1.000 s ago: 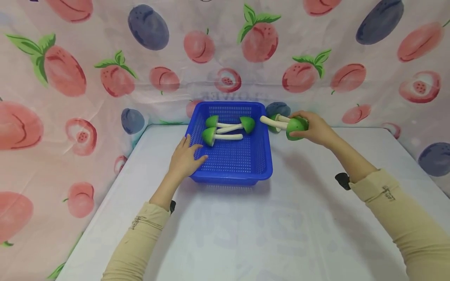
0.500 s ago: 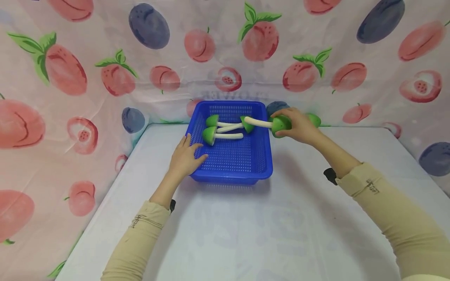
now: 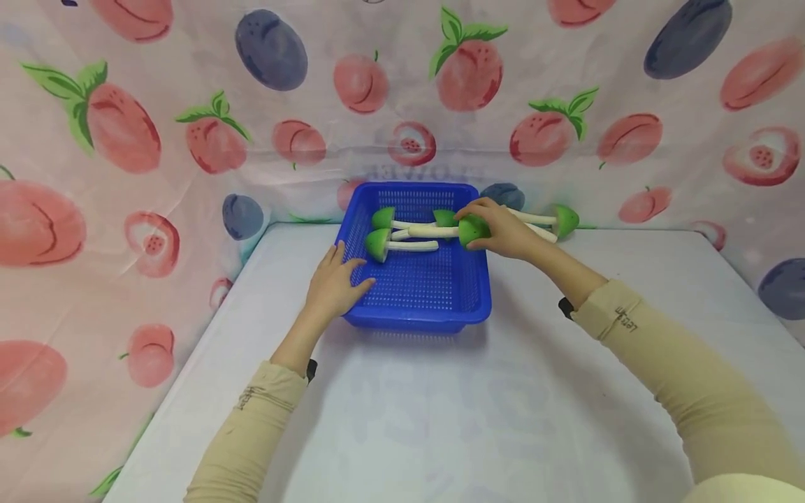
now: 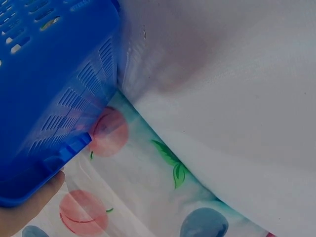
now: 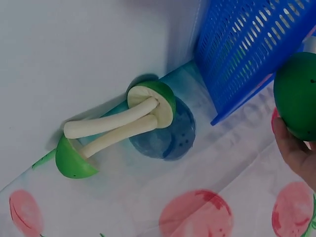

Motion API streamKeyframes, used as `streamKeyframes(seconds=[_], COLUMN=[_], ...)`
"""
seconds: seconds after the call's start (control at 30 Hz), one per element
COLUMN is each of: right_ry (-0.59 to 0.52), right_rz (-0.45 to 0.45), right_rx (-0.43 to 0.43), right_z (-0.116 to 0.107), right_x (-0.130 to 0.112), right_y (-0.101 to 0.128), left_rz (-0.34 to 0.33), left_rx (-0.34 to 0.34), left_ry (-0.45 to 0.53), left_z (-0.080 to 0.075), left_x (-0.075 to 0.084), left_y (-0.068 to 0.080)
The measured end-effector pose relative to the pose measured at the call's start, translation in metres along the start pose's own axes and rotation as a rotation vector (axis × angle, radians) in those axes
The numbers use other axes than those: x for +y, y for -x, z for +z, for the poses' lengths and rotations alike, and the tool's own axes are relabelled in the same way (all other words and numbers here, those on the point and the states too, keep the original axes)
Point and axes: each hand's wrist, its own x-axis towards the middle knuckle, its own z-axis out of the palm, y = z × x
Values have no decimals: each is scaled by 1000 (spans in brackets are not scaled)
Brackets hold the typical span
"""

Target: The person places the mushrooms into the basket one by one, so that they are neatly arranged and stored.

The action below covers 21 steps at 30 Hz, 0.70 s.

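My right hand (image 3: 503, 227) grips a toy mushroom (image 3: 434, 231) by its green cap, the white stem pointing left over the blue basket (image 3: 409, 316). In the right wrist view, the held green cap (image 5: 298, 96) sits against the fingers beside the basket. Inside the basket lie three more mushrooms, one with its green cap (image 3: 376, 245) toward the left wall. My left hand (image 3: 333, 285) rests on the basket's left rim, fingers extended. One finger (image 4: 42, 202) shows along the rim in the left wrist view.
Two more mushrooms lie right of the basket by the back wall, stems side by side: one green cap (image 5: 74, 160) faces away, the other cap (image 5: 165, 101) is nearer the basket. A fruit-printed cloth (image 3: 352, 154) rises behind the white table (image 3: 440, 419).
My right hand has carried the mushroom leftward from beside the basket to over its right side. The two mushrooms behind the hand have come into fuller view. The left hand stays on the rim.
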Motion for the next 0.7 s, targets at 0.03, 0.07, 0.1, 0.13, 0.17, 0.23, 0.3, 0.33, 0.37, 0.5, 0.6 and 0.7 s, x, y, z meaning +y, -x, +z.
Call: streamKeyframes(seconds=[0.03, 0.07, 0.1, 0.13, 0.17, 0.23, 0.3, 0.33, 0.37, 0.5, 0.6, 0.7], right_ry=[1, 6, 14, 23, 36, 65, 92, 101, 110, 111, 76, 54], right_rz=[-5, -12, -23, -30, -39, -58, -83, -89, -95, -118, -134, -147], right_rx=[-11, -21, -34, -46, -59, -86, -110, -117, -124, -146, -168, -184], right_z=[1, 3, 5, 7, 9, 13, 17, 18, 20, 26, 30, 33], right_x=[-1, -2, -2, -2, -3, -4, -4, -3, -3, 3, 8, 13], right_y=[-2, -4, -6, -8, -11, -14, -18, -19, -21, -26, -30, -35], left_rz=[-1, -1, -1, 0, -1, -1, 3, 4, 5, 7, 2, 3], left_rx=[0, 1, 1, 2, 3, 5, 12, 14, 17, 20, 17, 20], left_ry=[1, 2, 4, 5, 5, 10, 10, 10, 10, 5, 5, 8], left_z=[1, 1, 1, 2, 2, 2, 1, 1, 1, 2, 1, 1], left_x=[0, -1, -1, -1, -1, -1, -1, -1, 0, 0, 0, 0], left_y=[0, 0, 1, 1, 1, 2, 3, 3, 3, 2, 1, 0])
